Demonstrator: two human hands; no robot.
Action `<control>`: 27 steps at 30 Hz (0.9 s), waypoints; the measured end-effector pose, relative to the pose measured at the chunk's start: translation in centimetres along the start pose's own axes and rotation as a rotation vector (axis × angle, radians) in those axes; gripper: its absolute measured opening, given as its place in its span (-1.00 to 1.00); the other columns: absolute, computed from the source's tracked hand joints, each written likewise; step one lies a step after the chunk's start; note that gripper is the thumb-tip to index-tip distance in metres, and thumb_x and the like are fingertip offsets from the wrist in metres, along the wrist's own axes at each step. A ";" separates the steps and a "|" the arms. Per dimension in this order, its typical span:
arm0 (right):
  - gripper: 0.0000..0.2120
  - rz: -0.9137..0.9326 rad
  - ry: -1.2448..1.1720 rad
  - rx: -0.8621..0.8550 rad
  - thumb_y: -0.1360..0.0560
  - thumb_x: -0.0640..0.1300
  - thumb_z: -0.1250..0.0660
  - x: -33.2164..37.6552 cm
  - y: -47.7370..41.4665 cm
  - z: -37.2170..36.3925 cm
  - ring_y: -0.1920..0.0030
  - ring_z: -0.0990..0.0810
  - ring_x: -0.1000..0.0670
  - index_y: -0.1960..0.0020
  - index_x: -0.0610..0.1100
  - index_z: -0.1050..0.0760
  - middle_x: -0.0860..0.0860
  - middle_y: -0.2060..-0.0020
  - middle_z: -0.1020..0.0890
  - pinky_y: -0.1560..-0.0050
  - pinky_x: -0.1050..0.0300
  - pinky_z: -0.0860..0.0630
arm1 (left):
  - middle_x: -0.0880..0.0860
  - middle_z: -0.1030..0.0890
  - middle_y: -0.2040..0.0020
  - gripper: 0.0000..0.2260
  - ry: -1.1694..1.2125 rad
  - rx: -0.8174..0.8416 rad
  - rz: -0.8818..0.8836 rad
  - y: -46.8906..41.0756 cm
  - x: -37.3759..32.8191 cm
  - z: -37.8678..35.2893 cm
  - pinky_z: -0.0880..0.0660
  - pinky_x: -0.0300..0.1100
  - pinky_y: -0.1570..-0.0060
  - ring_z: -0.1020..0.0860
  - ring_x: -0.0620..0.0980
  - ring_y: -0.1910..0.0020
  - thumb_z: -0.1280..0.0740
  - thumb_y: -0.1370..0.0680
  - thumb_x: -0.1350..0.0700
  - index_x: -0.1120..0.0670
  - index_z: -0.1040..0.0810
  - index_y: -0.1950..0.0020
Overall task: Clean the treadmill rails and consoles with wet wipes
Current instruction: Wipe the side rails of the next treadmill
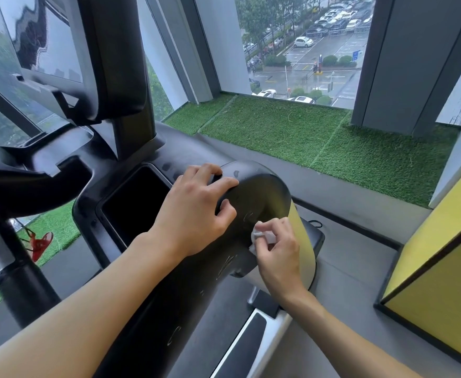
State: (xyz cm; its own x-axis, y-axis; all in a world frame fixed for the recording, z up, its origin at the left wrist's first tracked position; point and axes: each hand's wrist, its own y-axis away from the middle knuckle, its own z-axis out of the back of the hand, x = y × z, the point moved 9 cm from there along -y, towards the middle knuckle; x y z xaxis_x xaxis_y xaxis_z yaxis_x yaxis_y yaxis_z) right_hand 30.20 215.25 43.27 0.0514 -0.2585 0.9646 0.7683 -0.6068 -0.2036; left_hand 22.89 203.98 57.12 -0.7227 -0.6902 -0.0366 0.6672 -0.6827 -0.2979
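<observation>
Rail lengthwise away (wipe on it)

We're getting soft grey daylight through the windows ahead, so it's evenly bright and shadows stay faint, just a dim patch under the left hand on the glossy black rail. The screen top-left throws back a wobbly reflection, and the wide lens bends the pillars near the edges. Focus looks sharp nearly everywhere, only the street outside goes a bit hazy.
</observation>
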 end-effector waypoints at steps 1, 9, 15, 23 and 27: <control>-0.81 0.005 -0.001 0.007 -0.49 -0.34 -0.37 -0.1 0.2 -0.1 0.05 -0.49 0.17 0.12 -0.06 -0.52 -0.02 0.13 -0.50 0.14 0.47 -0.42 | 0.07 -0.56 -0.16 -0.61 0.002 -0.001 -0.001 0.0 0.0 0.0 -0.51 0.10 -0.09 -0.48 0.14 -0.14 -0.18 -0.48 -0.02 0.01 -0.63 -0.21; -0.81 -0.009 -0.013 0.024 -0.50 -0.35 -0.35 0.5 2.0 -1.0 0.11 -0.49 0.14 0.13 -0.07 -0.48 -0.02 0.14 -0.47 0.18 0.50 -0.39 | 0.07 -0.56 -0.16 -0.61 0.001 0.000 0.002 0.0 0.0 -0.1 -0.51 0.11 -0.09 -0.48 0.14 -0.13 -0.18 -0.48 -0.03 0.01 -0.63 -0.21; -0.83 -0.055 -0.012 0.018 -0.51 -0.34 -0.35 -0.4 2.7 -1.3 0.09 -0.51 0.13 0.11 -0.09 -0.47 -0.02 0.11 -0.47 0.16 0.49 -0.43 | 0.07 -0.56 -0.16 -0.61 -0.001 0.004 0.001 -0.1 0.0 -0.1 -0.50 0.12 -0.10 -0.48 0.15 -0.13 -0.18 -0.48 -0.03 0.01 -0.63 -0.22; -0.85 -0.161 -0.018 0.006 -0.54 -0.36 -0.29 -1.5 4.7 -2.3 0.05 -0.47 0.26 0.08 -0.13 -0.43 -0.05 0.06 -0.45 0.13 0.53 -0.38 | 0.08 -0.56 -0.15 -0.61 0.003 -0.007 0.002 -0.1 0.1 0.0 -0.50 0.12 -0.10 -0.49 0.16 -0.12 -0.18 -0.48 -0.02 0.01 -0.64 -0.22; -0.84 -0.256 -0.047 0.035 -0.55 -0.37 -0.25 -2.4 5.8 -3.4 0.04 -0.47 0.17 0.08 -0.13 -0.41 -0.01 0.06 -0.42 0.12 0.53 -0.36 | 0.08 -0.56 -0.15 -0.61 0.004 -0.011 0.000 0.0 0.0 0.0 -0.51 0.12 -0.08 -0.49 0.16 -0.12 -0.19 -0.48 -0.01 0.01 -0.64 -0.21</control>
State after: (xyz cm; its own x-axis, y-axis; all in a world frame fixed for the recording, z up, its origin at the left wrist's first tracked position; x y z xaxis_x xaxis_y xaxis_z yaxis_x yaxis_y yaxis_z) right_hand 32.41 209.80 39.24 -0.1187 -0.0647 0.9908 0.7815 -0.6216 0.0530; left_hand 22.89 204.04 57.13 -0.7235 -0.6891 -0.0406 0.6652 -0.6802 -0.3080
